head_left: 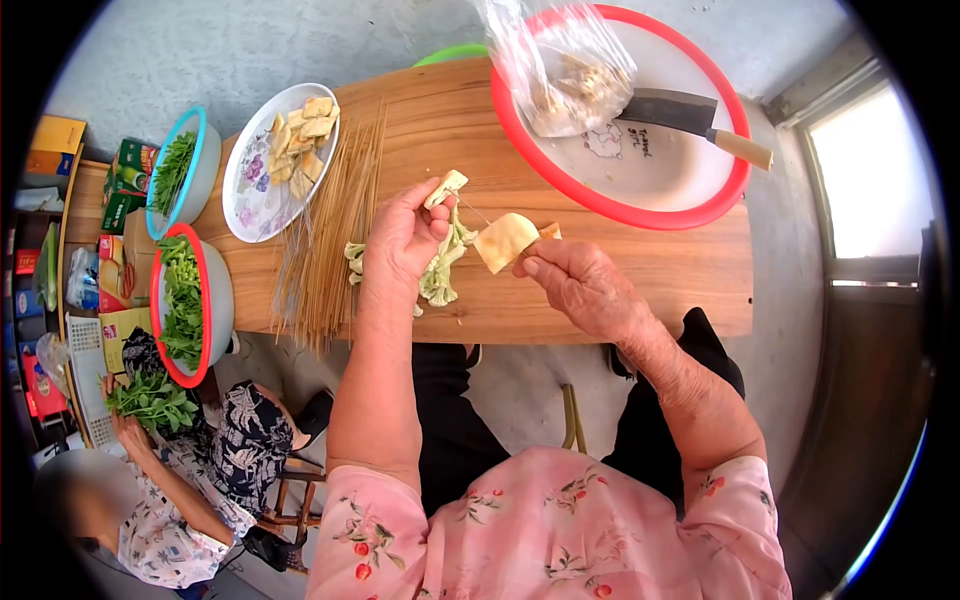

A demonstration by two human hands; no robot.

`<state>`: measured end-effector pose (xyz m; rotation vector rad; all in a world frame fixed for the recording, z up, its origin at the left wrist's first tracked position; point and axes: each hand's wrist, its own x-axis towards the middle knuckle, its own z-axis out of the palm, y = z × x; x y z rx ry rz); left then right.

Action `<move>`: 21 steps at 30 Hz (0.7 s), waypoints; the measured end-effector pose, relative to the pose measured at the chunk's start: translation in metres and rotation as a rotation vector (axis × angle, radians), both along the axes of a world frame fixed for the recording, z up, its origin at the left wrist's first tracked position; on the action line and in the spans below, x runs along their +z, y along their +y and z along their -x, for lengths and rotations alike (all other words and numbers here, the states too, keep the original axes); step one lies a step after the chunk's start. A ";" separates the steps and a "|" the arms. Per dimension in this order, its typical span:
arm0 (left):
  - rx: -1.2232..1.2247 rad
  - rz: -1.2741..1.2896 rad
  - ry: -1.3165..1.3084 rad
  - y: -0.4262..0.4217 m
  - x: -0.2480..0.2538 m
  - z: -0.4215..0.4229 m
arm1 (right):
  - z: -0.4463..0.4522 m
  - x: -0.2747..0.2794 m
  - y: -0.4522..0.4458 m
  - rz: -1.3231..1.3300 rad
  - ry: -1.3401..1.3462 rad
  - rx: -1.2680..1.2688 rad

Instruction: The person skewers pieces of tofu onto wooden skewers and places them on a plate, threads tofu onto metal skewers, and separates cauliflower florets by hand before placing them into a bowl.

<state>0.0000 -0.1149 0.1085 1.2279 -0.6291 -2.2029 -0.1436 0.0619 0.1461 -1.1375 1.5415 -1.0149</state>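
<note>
Pinched in the fingers of my left hand [408, 228] is a pale green cauliflower piece [446, 189]. A thin skewer [474, 209] runs between this piece and a flat yellow tofu square [505, 241]; whether its tip has entered the cauliflower I cannot tell. My right hand [585, 285] is closed on the skewer beside the tofu, and a second browned piece [549, 231] shows at its fingers. More cauliflower florets [440, 272] lie on the wooden table below and partly behind my left hand. A wide bundle of bare skewers [335, 215] lies to the left.
An oval plate [243, 222] holds cut tofu pieces. At the far right of the table, a red-rimmed basin [690, 195] holds a cleaver [670, 108] and a plastic bag [575, 85]. Bowls of greens [182, 300] stand left, near a seated person [175, 520] holding leafy greens.
</note>
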 end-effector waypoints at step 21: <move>-0.032 0.169 -0.011 0.007 -0.001 0.000 | 0.001 0.001 -0.003 -0.084 0.029 -0.024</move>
